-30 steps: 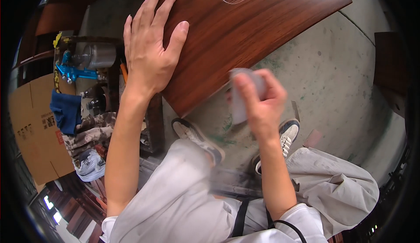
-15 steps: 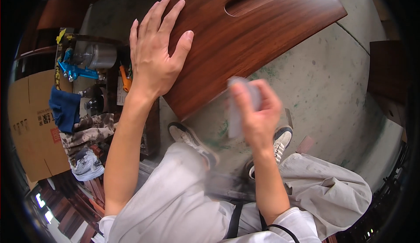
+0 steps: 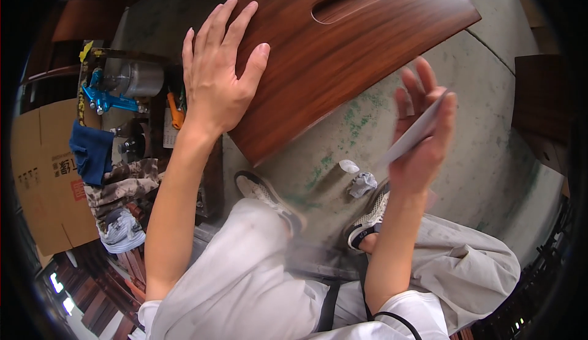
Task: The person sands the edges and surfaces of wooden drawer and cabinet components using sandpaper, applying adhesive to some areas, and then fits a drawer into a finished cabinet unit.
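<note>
My left hand lies flat, fingers spread, on the near left corner of a dark reddish-brown wooden panel with an oblong slot cut near its far edge. My right hand is raised above the concrete floor to the right of the panel, its fingers holding a thin pale grey sheet, seen nearly edge-on. The sheet is clear of the panel.
A crumpled grey wad and a small white scrap lie on the green-stained concrete floor by my shoes. At left are a blue spray gun with metal cup, rags and a cardboard box.
My right hand has swung right and upward with the grey sheet, which now shows edge-on. The left hand stays pressed on the panel.
</note>
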`<state>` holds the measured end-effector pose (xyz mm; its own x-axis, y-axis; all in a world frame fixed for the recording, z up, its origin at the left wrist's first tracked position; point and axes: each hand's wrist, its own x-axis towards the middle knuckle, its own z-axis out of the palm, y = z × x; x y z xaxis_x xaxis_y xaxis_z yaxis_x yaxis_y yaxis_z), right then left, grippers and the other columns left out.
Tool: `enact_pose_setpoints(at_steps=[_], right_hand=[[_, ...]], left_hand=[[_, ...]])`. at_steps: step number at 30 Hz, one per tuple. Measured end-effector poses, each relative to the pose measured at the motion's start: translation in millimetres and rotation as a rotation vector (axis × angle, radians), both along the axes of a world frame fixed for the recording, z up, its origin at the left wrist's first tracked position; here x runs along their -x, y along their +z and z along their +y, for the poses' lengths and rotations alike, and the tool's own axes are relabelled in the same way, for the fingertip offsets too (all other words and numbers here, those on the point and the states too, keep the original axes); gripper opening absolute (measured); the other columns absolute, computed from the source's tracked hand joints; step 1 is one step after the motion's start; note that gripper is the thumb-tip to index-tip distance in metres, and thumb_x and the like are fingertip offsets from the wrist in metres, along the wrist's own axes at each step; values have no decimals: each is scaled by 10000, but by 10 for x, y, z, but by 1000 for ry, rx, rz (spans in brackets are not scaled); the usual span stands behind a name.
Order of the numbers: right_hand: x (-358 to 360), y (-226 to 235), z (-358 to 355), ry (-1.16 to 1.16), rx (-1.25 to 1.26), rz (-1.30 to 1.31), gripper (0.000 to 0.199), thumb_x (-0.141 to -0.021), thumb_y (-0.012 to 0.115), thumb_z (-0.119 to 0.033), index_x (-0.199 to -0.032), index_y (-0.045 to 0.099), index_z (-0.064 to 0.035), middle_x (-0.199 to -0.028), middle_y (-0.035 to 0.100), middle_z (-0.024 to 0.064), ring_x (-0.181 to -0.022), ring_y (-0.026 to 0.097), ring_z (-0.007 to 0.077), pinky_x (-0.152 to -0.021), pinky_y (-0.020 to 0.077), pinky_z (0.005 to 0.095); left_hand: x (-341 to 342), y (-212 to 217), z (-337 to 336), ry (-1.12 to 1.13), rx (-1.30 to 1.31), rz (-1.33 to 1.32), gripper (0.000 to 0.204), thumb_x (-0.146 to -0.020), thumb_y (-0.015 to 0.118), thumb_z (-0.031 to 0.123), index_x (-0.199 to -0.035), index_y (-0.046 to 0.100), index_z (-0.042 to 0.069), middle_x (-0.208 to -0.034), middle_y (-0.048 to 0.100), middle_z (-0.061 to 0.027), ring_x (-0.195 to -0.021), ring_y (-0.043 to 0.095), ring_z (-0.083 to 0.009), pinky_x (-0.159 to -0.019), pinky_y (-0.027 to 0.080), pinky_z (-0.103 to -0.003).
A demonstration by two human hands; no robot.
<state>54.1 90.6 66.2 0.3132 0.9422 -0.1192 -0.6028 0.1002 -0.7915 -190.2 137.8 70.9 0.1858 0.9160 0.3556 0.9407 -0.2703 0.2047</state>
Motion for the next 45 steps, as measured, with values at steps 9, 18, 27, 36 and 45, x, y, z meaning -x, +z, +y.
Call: enact_pose_setpoints(at_steps=[9, 18, 27, 36, 45], right_hand=[[-213, -450, -502, 1132, 410, 213, 192, -1014, 680, -169, -1095, 638, 0, -885, 747, 160, -801, 765, 229, -675, 623, 340], [-178, -571, -436, 560, 185, -43, 199, -1002, 714, -171, -1117, 655, -20, -987, 744, 90, -888, 734, 177, -808, 599, 315], [141, -659, -470, 400, 109, -41, 218, -985, 740, -180, -1110, 664, -18, -984, 726, 59, -863, 706, 143, -784, 578, 290], [291, -719, -373, 436, 43, -76, 304, -935, 801, -313, -1039, 707, -44, -929, 701, 6, -864, 639, 88, -772, 530, 253], [279, -747, -329, 407, -47, -183, 307, -927, 803, -306, -1009, 699, -29, -899, 713, 23, -839, 650, 94, -745, 538, 260]], left_hand=[[-111, 374, -254, -258, 86, -100, 575, -864, 735, 170, -1425, 615, 138, -1539, 521, -112, -1435, 474, -328, -1230, 287, -523], [-464, 335, -642, -237, 157, -105, 515, -781, 815, 149, -1283, 699, 134, -1476, 590, -90, -1420, 506, -315, -1216, 273, -593], [-467, 180, -601, -302, 105, -140, 501, -801, 671, 155, -1300, 676, 111, -1469, 590, -116, -1416, 508, -323, -1227, 236, -575], [-208, 105, -155, -154, 140, -3, 573, -1048, 493, 394, -1565, 457, 148, -1644, 390, -126, -1525, 337, -326, -1267, 133, -518], [-258, 97, -207, -154, 157, -19, 598, -1044, 489, 409, -1586, 430, 164, -1665, 359, -113, -1544, 312, -316, -1263, 122, -544]])
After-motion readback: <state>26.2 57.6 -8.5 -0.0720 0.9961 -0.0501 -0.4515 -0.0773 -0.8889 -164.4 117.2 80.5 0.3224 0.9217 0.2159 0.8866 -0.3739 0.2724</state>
